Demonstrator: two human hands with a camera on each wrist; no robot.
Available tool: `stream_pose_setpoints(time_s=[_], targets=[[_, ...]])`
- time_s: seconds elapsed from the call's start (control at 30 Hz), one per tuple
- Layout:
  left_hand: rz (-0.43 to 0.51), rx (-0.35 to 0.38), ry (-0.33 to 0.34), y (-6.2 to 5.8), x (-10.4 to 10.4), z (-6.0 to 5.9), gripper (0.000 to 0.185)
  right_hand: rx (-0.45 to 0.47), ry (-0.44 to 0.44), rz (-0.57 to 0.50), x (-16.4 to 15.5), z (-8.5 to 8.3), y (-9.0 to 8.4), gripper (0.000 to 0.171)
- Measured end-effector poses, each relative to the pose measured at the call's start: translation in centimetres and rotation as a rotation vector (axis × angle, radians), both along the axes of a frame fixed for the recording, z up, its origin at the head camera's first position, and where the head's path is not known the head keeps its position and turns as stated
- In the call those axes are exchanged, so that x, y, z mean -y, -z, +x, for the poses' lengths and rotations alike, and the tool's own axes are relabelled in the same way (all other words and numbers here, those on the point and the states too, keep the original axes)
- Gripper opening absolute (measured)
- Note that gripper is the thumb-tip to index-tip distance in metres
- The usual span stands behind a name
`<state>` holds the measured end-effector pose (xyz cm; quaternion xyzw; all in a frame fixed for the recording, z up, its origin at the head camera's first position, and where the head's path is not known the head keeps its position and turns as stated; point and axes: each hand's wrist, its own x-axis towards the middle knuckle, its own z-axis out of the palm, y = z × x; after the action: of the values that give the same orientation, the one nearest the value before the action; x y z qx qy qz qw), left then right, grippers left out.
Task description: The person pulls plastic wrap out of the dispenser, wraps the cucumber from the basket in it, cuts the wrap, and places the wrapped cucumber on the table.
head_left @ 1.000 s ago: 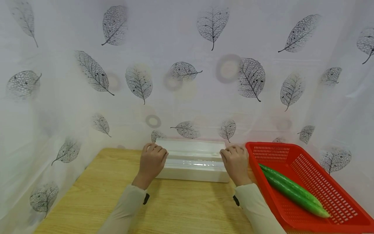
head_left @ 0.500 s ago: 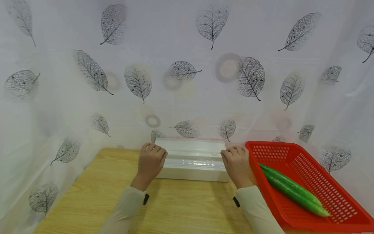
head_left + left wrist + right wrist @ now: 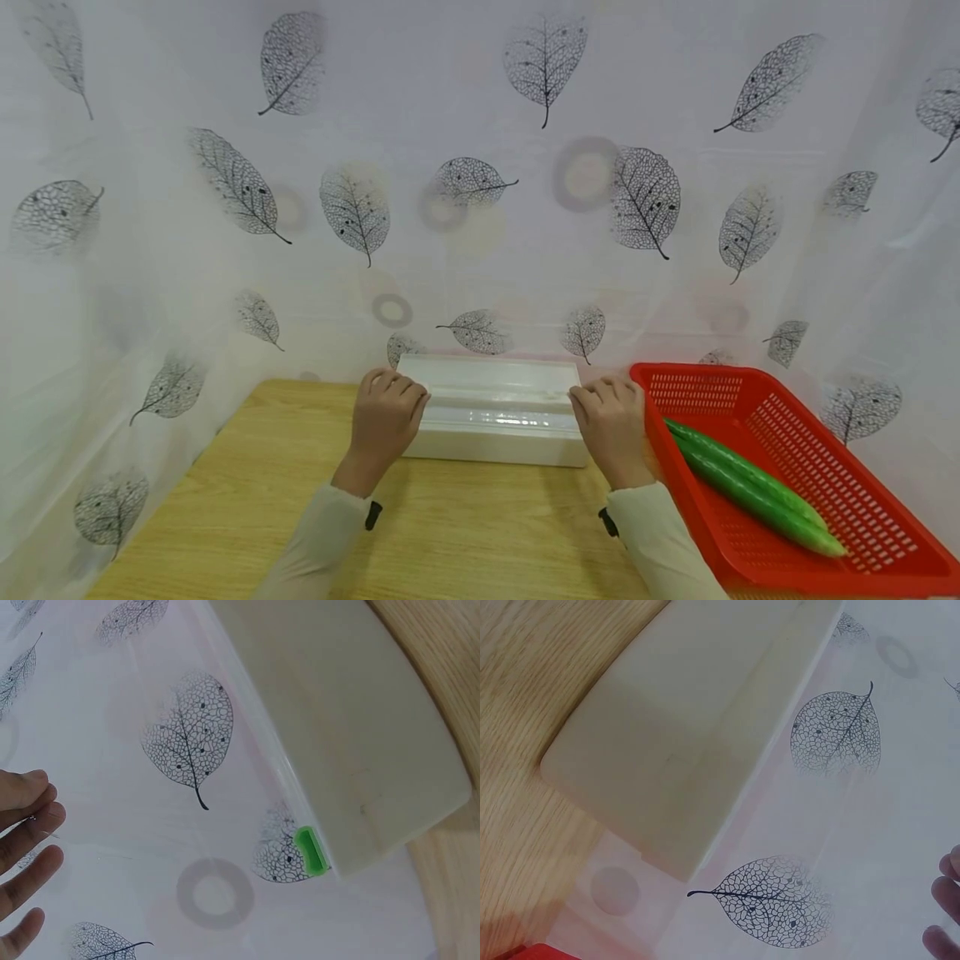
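Resting at either end of a long white box (image 3: 495, 412), both hands sit at the far edge of the wooden table (image 3: 465, 533), right against the leaf-printed curtain (image 3: 480, 167). Left hand (image 3: 386, 417) at the box's 9 o'clock end, back of hand up, fingers bent over the top corner and lying close together; whether they actually clamp the box cannot be told from the head view. Left wrist view shows the fingertips (image 3: 22, 847) nearly straight, slightly spread, off the box and over the curtain, with a small green tab (image 3: 311, 851) at the box's corner. Right hand (image 3: 611, 421) at the box's 3 o'clock end, same posture, fingers together and curved over the corner; grip equally unclear. Right wrist view catches only a few fingertips (image 3: 945, 915) at the frame edge, apart from the box. Box lies crosswise, long side toward the person, a clear glossy strip running along its top. Red perforated basket (image 3: 825, 467) just beside the right hand, at 3 o'clock of the box, holding two green cucumbers (image 3: 750, 487) side by side, lying diagonally. Pale sleeves cover both forearms.
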<state>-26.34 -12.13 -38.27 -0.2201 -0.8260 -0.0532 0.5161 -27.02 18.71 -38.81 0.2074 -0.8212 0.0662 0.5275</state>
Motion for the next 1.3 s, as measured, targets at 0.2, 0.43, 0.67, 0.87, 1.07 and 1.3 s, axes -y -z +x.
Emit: stream_pose_setpoints(time_s=[0.2,0.43,0.67,0.87,1.07,1.3], targets=[[0.003,-0.012,0.007,-0.1,0.0,0.3,0.011,-0.005,-0.009,-0.01,0.0,0.2,0.0,0.007],[0.009,-0.005,0.01,-0.1,0.0,0.7,0.012,-0.021,-0.013,-0.021,0.0,0.6,-0.2,0.007],[0.011,-0.01,0.023,-0.3,0.1,1.2,0.011,-0.023,-0.015,-0.024,0.0,1.0,-0.2,0.007],[0.006,-0.012,0.027,-0.4,0.2,1.4,0.012,-0.028,-0.017,-0.024,0.0,1.3,-0.4,0.005],[-0.008,-0.016,0.022,-0.2,0.5,1.5,0.012,-0.029,-0.024,-0.021,0.0,1.6,-0.6,0.006],[-0.008,-0.028,0.035,-0.3,0.5,2.0,0.013,-0.021,-0.035,-0.026,0.0,2.1,-0.8,0.007]])
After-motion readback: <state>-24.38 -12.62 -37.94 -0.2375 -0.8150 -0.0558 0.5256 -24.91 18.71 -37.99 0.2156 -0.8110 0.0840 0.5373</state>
